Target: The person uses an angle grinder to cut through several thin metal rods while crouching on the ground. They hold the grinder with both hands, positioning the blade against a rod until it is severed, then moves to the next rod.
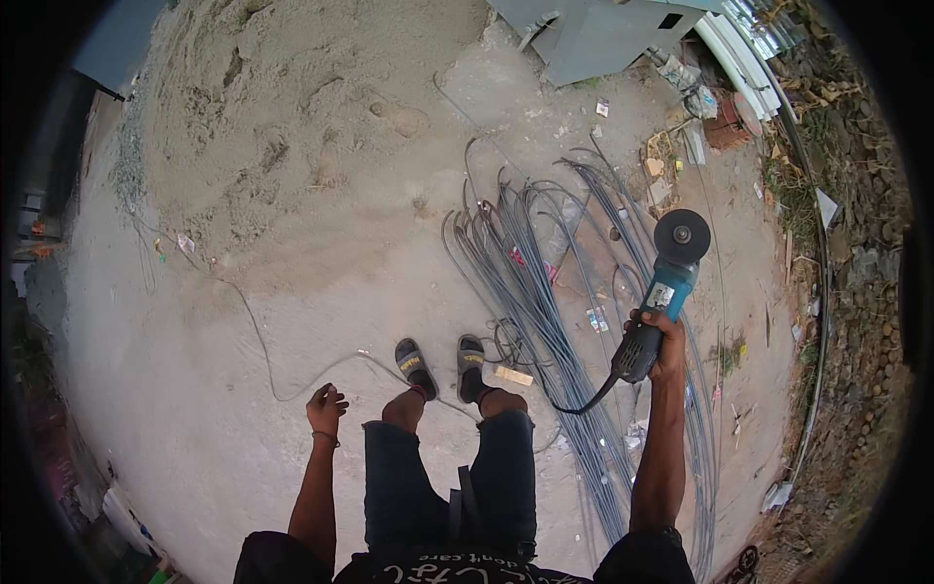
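My right hand (664, 343) is wrapped round the body of a blue and black angle grinder (673, 285). The grinder is held up on the right, its dark round disc (682, 236) pointing away from me. A black cord (595, 397) curves from its rear end down toward the ground. Beneath it lies a long bundle of steel rebar (533, 282), several rods bent into hooks at the far end. My left hand (327, 410) hangs in the air left of my legs, fingers loosely curled and a little apart, with nothing visible in it.
A thin cable (261, 331) winds across the ground from my sandals to the far left. Beyond is a sand heap (292, 107). A grey metal box (603, 39) stands at the far right, near white pipes (739, 63). A wood scrap (514, 375) lies by my right foot.
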Motion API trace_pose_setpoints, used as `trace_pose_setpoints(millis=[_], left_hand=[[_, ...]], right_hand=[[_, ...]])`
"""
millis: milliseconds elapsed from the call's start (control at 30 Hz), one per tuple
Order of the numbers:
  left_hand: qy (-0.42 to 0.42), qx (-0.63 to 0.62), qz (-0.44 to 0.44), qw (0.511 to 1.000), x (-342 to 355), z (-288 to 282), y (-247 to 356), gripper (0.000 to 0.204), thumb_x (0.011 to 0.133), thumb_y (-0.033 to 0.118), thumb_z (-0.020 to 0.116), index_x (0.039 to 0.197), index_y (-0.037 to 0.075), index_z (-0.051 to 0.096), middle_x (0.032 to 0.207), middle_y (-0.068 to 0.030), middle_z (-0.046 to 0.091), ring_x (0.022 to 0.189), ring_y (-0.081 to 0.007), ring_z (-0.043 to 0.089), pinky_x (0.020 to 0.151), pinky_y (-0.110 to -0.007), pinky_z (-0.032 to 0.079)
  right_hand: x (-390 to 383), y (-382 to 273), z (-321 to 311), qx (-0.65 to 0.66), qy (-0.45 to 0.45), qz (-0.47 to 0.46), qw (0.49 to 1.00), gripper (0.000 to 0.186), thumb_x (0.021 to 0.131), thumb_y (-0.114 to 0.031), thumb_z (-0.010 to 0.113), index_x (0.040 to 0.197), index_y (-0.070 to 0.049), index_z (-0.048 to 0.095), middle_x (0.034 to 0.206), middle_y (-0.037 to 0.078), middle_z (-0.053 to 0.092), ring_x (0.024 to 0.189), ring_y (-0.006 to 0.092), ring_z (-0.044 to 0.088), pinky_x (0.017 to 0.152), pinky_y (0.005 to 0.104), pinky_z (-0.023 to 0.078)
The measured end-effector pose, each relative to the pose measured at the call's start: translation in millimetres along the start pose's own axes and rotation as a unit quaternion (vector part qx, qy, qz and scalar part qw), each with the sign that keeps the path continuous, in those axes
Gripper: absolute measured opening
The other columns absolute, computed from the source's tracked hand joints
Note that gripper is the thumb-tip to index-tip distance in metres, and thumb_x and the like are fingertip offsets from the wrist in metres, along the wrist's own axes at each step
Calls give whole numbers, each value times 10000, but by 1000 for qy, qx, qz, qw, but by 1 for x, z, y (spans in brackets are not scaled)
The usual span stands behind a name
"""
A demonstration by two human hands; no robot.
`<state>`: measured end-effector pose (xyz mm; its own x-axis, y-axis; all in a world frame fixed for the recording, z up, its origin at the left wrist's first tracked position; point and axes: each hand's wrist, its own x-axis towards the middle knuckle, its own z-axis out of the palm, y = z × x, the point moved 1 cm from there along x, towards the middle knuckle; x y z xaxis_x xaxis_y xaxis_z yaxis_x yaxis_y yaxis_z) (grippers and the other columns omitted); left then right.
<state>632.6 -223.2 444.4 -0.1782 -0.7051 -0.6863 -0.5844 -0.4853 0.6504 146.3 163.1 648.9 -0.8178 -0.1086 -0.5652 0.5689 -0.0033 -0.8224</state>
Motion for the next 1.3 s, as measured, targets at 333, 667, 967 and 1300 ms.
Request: trace_pose_setpoints(millis=[333, 667, 967, 1300], left_hand=[[-89, 105, 12, 990, 58, -31, 11, 432, 971, 313, 652, 1234, -29, 639, 888, -171, 725, 650, -206, 718, 512, -274, 529], [-173, 62, -50, 982, 28, 16, -17, 404, 982, 305, 639, 1247, -1, 644, 925, -161, 726, 709, -213, 733, 585, -284, 557], [-89, 55, -72, 992, 15, 11, -73, 382, 973, 265, 645, 1219, -28, 651, 893, -171, 729, 685, -218, 733, 546, -294, 560], [-149, -122, 29, 981, -2, 197, -55, 455, 977, 324, 661, 1262, -29, 629, 942, -132, 744, 828, -173, 727, 705, -283, 559]], right_hand=[[-13, -12, 60, -24, -3, -39, 999, 368, 769, -179, 714, 1002, 90, 620, 811, 181, 669, 671, 247, 680, 621, 350, 598], [-19, 11, 87, -42, -20, -39, 998, 338, 766, -131, 715, 998, 96, 620, 838, 170, 677, 687, 241, 688, 620, 350, 601], [2, 66, 152, -93, -97, 8, 991, 360, 739, -92, 725, 1033, 76, 603, 867, 159, 681, 721, 254, 697, 635, 368, 601], [90, 172, 194, -223, -160, 14, 961, 394, 644, -49, 785, 997, 31, 630, 833, 104, 673, 692, 205, 652, 638, 330, 530]])
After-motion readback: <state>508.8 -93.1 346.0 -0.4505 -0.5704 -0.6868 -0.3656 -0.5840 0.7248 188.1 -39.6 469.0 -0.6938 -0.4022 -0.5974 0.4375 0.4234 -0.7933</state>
